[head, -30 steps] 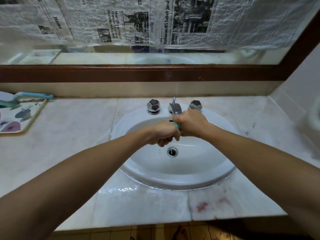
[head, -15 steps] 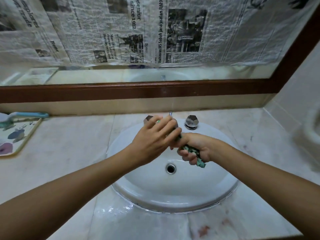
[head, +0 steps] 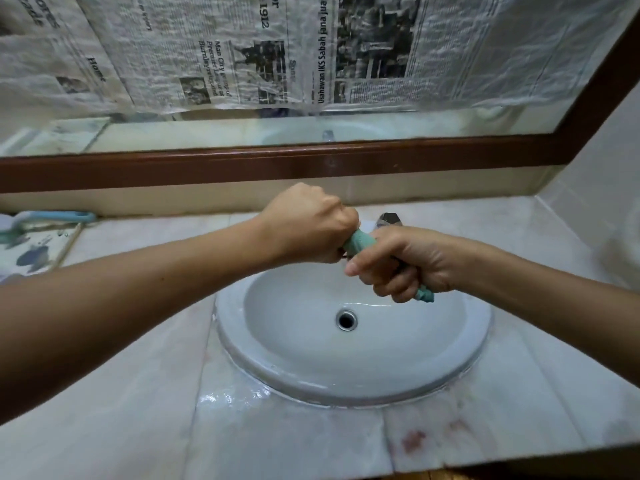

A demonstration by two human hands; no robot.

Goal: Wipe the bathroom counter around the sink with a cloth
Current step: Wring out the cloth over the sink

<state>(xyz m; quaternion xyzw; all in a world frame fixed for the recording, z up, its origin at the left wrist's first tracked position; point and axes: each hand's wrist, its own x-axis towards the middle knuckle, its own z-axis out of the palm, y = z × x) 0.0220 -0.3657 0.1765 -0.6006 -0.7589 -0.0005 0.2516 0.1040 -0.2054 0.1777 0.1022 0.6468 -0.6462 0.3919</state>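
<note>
**Cloth wrung over the basin; counter not yet wiped**

Far left: a patterned tray [head: 34, 251] sits on the counter [head: 138, 410], with a blue-handled brush [head: 59, 216] lying along its rear edge. Both are well apart from the work.

Centre left: the left hand [head: 308, 226] is a closed fist, knuckles up, clamped round one end of the green cloth [head: 360, 242].

Centre: the cloth is rolled into a tight rope held between the two fists, above the rear of the sink [head: 346, 382] and clear of the counter.

Centre right: the right hand [head: 398, 265] is curled round the other end, and a short tail of cloth shows below the fist. A metal tap handle [head: 389, 220] shows just behind this hand. The spout is hidden.

Front: a wet patch [head: 232, 396] glistens beside the sink rim at front left. A reddish stain [head: 412, 439] marks the counter at front right.

Assessment: the step in hand appears to be wringing the cloth over the basin, in preparation for wiping. I cannot tell whether water is dripping.

Next move calls for untwisting the cloth, spreading it flat under one palm, and working it round the sink rim. The wet patch and the stain need attention, and the tray may need shifting to reach the counter beneath it.
</note>
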